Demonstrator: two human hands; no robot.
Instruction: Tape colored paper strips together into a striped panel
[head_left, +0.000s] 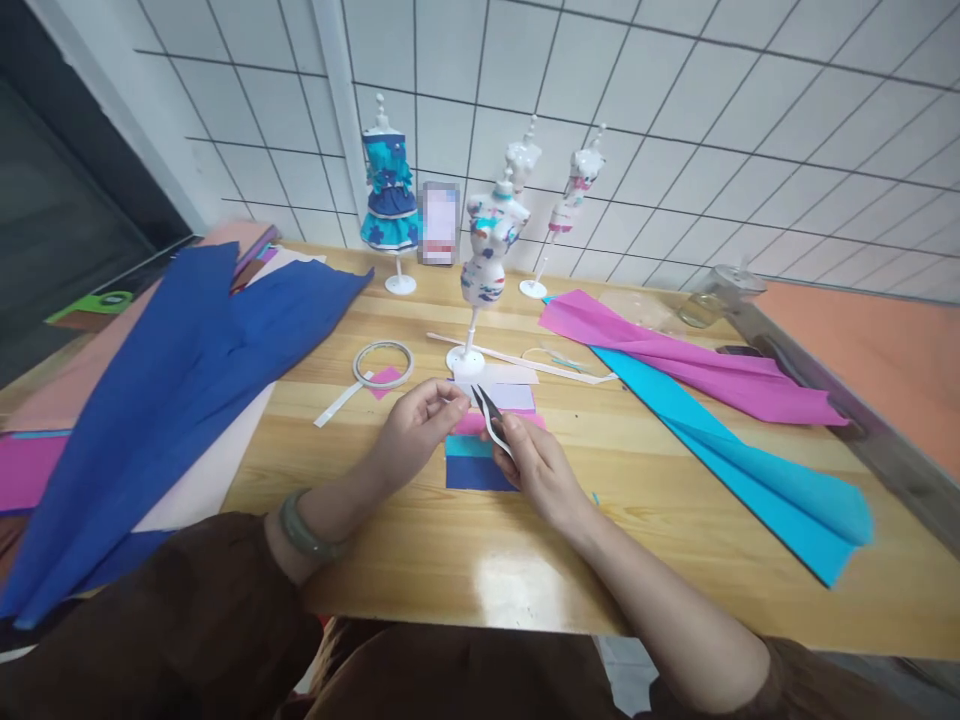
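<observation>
Head view: central mannequin (pixel 484 282) undressed, cutting likely underway.
Before it: left hand (pixel 411 430) pinched, hold unclear; right hand (pixel 546 468) closed round snips (pixel 493 415).

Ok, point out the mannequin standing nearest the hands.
The white mannequin with multicoloured smears, its round base just beyond the left hand and right hand. The dressed mannequin, the partly hidden mannequin and the rightmost mannequin stand farther back.

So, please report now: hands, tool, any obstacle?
Left hand: pinched, contents unclear. Right hand: holding black-and-white pointed tool, tips apart. White mannequin, coloured patches, just beyond.
</observation>
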